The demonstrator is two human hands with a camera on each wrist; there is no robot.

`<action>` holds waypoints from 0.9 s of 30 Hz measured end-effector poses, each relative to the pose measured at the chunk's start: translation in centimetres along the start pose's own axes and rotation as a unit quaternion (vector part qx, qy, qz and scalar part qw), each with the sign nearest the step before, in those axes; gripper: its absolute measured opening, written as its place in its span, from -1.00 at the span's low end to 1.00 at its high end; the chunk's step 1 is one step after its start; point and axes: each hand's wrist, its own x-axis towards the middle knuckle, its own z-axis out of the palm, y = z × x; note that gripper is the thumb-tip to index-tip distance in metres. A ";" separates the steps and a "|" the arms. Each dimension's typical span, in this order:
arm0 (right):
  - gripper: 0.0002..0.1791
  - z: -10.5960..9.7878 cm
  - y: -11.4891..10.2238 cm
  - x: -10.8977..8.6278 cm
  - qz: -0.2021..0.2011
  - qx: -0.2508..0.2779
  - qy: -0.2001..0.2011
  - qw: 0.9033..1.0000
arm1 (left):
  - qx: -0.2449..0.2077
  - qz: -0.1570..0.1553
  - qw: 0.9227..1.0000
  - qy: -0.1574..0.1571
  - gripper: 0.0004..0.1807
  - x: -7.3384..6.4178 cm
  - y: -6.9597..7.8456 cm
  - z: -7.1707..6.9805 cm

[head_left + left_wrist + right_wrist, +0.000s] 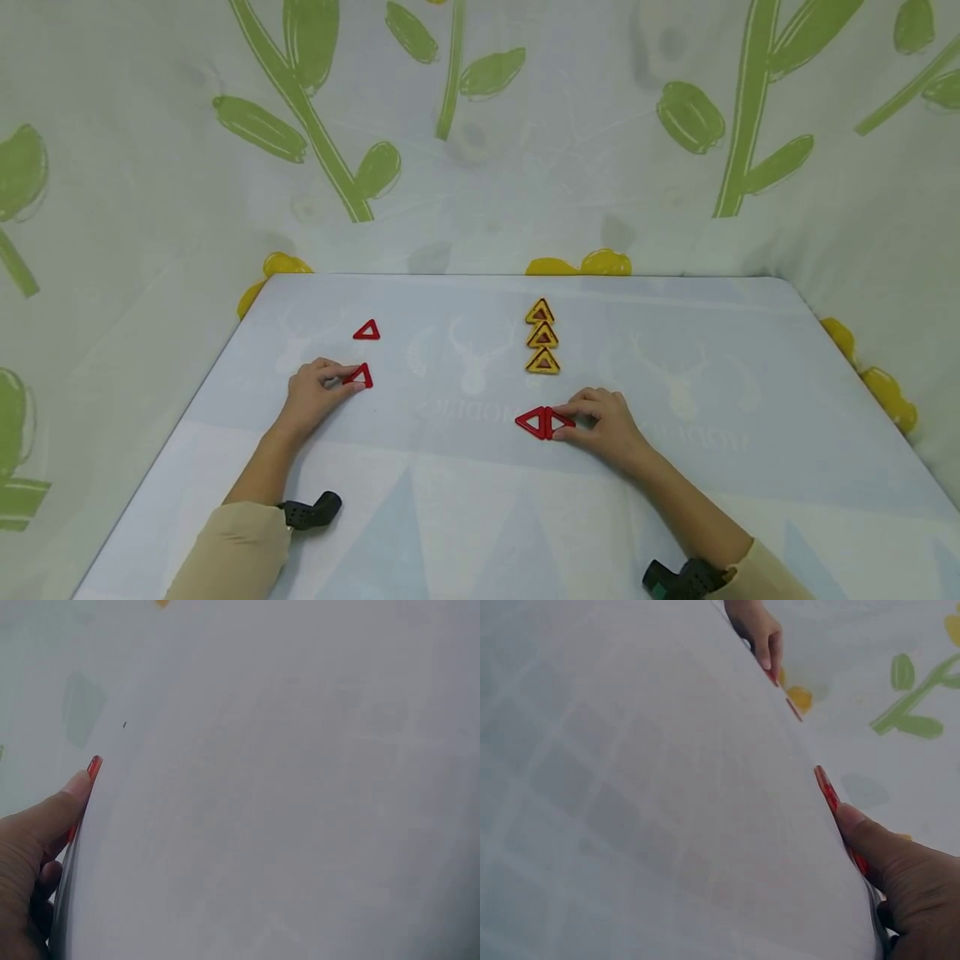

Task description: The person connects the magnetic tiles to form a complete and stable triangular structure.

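Observation:
In the head view my left hand pinches a red triangular frame tile by its left side, on the tabletop. Just behind it lies a loose red triangle tile. Toward the middle right, my right hand pinches another red triangle, whose flat side meets that of a further red triangle, together making a diamond. The left wrist view shows the left thumb on the edge of a red tile. Red tile edges extend beyond the right thumb in the right wrist view.
Three yellow triangle tiles with dark reddish centres stand in a column behind the right hand, touching end to end. The pale patterned table ends at a back edge against a leaf-printed cloth. Black wrist cameras sit at both cuffs.

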 end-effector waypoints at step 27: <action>-0.67 -0.3 -0.2 0.1 0.018 -0.005 -0.014 1.000 | 0.005 0.040 0.998 0.047 -0.64 -2.0 2.2 2.2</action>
